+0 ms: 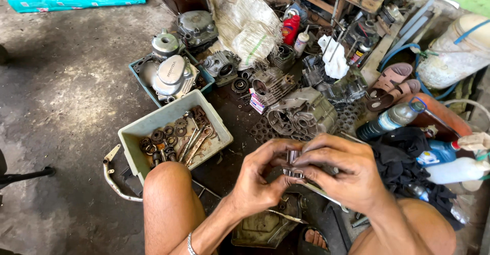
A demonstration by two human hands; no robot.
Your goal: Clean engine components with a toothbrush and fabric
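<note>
My left hand (261, 176) and my right hand (343, 171) meet in front of me, both gripping a small metal cylindrical part (293, 159) between the fingertips. The part looks like a short shaft or gear piece; most of it is hidden by my fingers. Just beyond my hands an engine crankcase half (301, 113) lies on the oily floor. A pale green plastic tub (153, 125) holding several rusty gears and rods sits to the left, above my left knee (168, 194).
Engine covers sit in a blue crate (137, 76). Cylinder parts, a white sack (240, 15), a red oil bottle (290, 29), sandals (390, 84), plastic bottles (390, 120) and black cloth (403, 153) crowd the right. A bent metal lever (112, 176) lies at left.
</note>
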